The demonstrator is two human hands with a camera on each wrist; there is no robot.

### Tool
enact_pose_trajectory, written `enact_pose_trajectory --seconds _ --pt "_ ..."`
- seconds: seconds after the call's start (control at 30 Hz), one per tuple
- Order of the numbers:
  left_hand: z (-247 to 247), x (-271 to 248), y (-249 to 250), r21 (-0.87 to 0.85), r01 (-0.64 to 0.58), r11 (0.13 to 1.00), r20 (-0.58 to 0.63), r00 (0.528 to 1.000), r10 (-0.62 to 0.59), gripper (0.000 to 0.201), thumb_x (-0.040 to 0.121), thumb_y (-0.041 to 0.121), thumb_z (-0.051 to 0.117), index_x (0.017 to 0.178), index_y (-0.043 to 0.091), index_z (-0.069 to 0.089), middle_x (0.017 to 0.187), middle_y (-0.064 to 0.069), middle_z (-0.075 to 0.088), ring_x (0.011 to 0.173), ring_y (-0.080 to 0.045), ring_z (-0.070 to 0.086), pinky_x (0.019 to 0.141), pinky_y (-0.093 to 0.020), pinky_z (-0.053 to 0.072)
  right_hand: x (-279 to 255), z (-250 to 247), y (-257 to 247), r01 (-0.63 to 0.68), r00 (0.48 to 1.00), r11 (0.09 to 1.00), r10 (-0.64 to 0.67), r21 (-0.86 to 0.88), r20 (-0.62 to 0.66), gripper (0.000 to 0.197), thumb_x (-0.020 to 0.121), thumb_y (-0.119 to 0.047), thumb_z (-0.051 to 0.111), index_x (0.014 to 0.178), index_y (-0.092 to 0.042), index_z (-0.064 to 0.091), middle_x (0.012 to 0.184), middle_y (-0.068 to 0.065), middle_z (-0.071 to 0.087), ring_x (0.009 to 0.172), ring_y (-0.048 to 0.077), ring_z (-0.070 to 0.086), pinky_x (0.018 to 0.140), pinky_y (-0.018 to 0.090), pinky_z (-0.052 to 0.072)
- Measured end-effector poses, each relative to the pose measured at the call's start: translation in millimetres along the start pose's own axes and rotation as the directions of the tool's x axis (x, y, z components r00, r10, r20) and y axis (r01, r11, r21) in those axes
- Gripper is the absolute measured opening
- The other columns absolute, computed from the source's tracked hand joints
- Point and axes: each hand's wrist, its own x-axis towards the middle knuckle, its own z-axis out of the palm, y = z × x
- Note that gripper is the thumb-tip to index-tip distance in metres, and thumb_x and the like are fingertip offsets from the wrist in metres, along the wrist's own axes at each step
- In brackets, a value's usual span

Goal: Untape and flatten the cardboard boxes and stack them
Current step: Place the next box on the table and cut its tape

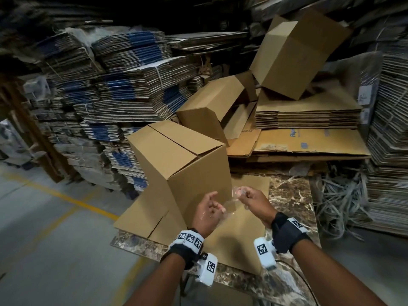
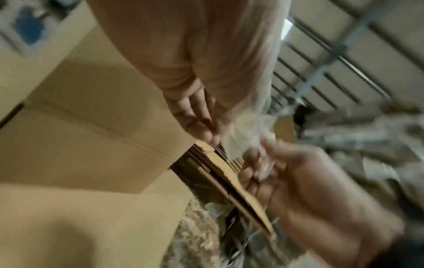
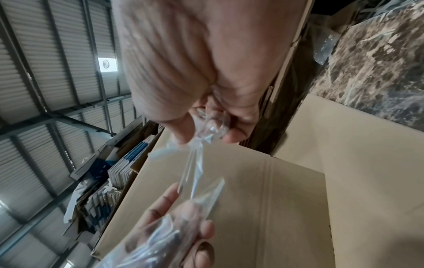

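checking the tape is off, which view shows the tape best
The right wrist view: the clear tape stretches sharp between both hands. The head view shows only a faint sheen, and the left wrist view is blurred.

At frame centre an upright box (image 1: 183, 160) stands on flattened cardboard (image 1: 240, 235) lying on the bench (image 1: 289, 195). Two more boxes (image 1: 212, 104) sit behind it, upper right, beside a flat stack (image 1: 309, 113). Bundled stacks (image 1: 114, 85) fill the left.

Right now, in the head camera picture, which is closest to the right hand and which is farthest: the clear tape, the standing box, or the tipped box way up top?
From the right hand:
1. Clear tape, pinched in its fingers.
2. Standing box, just left.
3. Tipped box, far behind, atop the pile.
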Motion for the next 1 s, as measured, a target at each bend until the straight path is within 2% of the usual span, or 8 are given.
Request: enact_pose_trajectory --seconds 0.13,0.27,0.33,0.43,0.57,0.67,0.8,1.0 --pt "-6.7 -2.0 -0.1 -0.161 0.157 0.974 0.168 0.977 -0.13 0.077 0.071 -0.009 0.084 0.136 0.015 0.052 0.099 -0.014 0.067 0.086 -0.026 0.067 0.086 -0.051 0.06 0.7 0.0 7.7 -0.111 0.993 0.988 0.115 0.105 -0.034 0.022 0.108 -0.032 0.047 0.112 -0.014 0.06 0.108 -0.001 0.064 0.098 0.013 0.059 0.09 0.041 0.049" --pt "-5.7 -1.3 1.0 0.0 0.203 0.979 0.23 0.953 -0.198 0.054 0.073 -0.02 0.077 0.12 0.003 0.065 0.096 -0.013 0.069 0.084 -0.024 0.066 0.087 -0.043 0.06 1.8 -6.1 18.8 -0.152 0.985 0.932 0.172 0.328 -0.032 0.023 0.108 -0.023 0.045 0.114 -0.005 0.056 0.107 0.011 0.061 0.102 0.027 0.066 0.094 0.045 0.057" --pt "0.4 -0.8 -0.1 0.03 0.197 0.98 0.184 0.963 -0.199 0.044 0.075 -0.018 0.075 0.114 0.002 0.069 0.09 -0.01 0.073 0.081 -0.022 0.068 0.085 -0.041 0.061 1.4 -6.4 24.8 -0.114 0.989 0.955 0.136 0.275 -0.064 0.013 0.107 -0.014 0.047 0.105 -0.006 0.057 0.095 0.011 0.064 0.085 0.023 0.065 0.079 0.037 0.059" --pt "12.2 0.3 7.1 -0.052 0.156 0.986 0.017 0.988 -0.156 0.039 0.078 -0.016 0.076 0.107 0.01 0.069 0.083 -0.008 0.074 0.078 -0.019 0.07 0.076 -0.028 0.061 0.1 -6.3 31.7 -0.131 0.975 0.958 0.172 0.253 -0.144 0.024 0.105 -0.015 0.047 0.129 -0.014 0.047 0.095 0.009 0.057 0.075 0.017 0.054 0.071 0.034 0.051" --pt "23.4 4.6 15.3 -0.193 0.088 0.977 -0.07 0.992 -0.103 0.043 0.077 -0.017 0.077 0.113 0.006 0.068 0.088 -0.012 0.072 0.077 -0.013 0.07 0.073 -0.025 0.06 -7.8 -7.8 40.0 -0.198 0.97 0.912 0.234 0.36 -0.059 0.033 0.109 -0.032 0.035 0.135 -0.015 0.046 0.118 0.001 0.053 0.101 0.017 0.055 0.091 0.039 0.048" --pt "26.4 8.7 13.2 -0.26 0.068 0.963 -0.074 0.993 -0.09 0.047 0.077 -0.013 0.079 0.117 0.009 0.067 0.098 -0.018 0.072 0.084 -0.017 0.072 0.078 -0.028 0.06 -16.1 -12.3 34.7 -0.274 0.96 0.886 0.276 0.373 0.052 0.038 0.11 -0.027 0.03 0.135 -0.013 0.056 0.109 0.01 0.056 0.101 0.023 0.055 0.099 0.041 0.048" --pt "32.7 10.4 13.1 -0.319 0.072 0.945 -0.057 0.994 -0.095 0.05 0.078 -0.014 0.077 0.122 0.008 0.065 0.105 -0.022 0.071 0.096 -0.025 0.073 0.088 -0.037 0.061 -26.1 -15.5 30.3 -0.307 0.951 0.901 0.277 0.306 0.14 0.023 0.107 -0.014 0.049 0.119 -0.014 0.068 0.124 0.008 0.065 0.115 0.021 0.059 0.109 0.046 0.047" --pt "45.3 12.6 10.5 -0.384 0.09 0.919 -0.02 0.994 -0.105 0.059 0.077 -0.014 0.078 0.129 0.009 0.061 0.112 -0.019 0.071 0.108 -0.028 0.072 0.091 -0.036 0.059 -24.6 -13.5 45.4 -0.159 0.97 0.876 0.224 0.455 -0.093 0.048 0.081 -0.012 0.084 0.122 -0.012 0.06 0.108 0.028 0.069 0.097 0.035 0.072 0.084 0.049 0.062"
